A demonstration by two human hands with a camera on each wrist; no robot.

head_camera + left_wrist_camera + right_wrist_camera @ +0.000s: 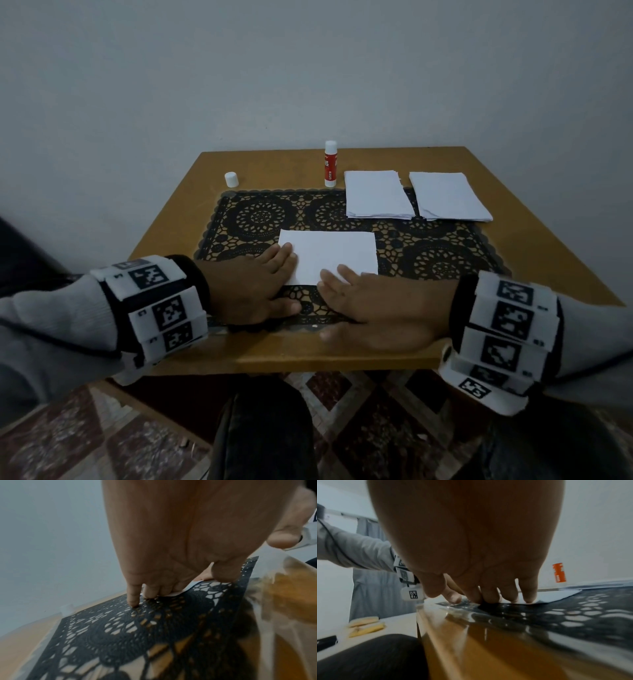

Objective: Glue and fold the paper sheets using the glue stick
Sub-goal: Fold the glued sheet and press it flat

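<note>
- Pressing flat on the folded paper sheet [330, 255] is the step in hand, by my judgement: both hands bear on its near edge, on the black lace mat [428, 246] at the middle of the desk [164, 212].
- Far left: the white cap [231, 179] stands alone on the desk, off the glue stick.
- Left hand [255, 284]: fingers [282, 255] straight and together, lying over the sheet's left near corner; thumb on the mat. The left wrist view shows the fingertips [133, 601] angled down onto mat and paper edge.
- Centre rear: the glue stick [331, 164] stands upright and uncapped, well apart from both hands.
- Right hand [380, 301]: fingers [334, 279] straight, slightly spread, tips pressing the sheet's near edge, as the right wrist view confirms [529, 596].
- Right rear: two stacks of paper sheets [376, 197] [448, 195] lie side by side, apart from the work.
- Recommendation: hold one hand still as an anchor and run the other along the edge with even pressure, so the layers bond without shifting; the lace mat is uneven, so light pressure may leave gaps.
- Risk: the uncapped stick may dry if left long.
</note>
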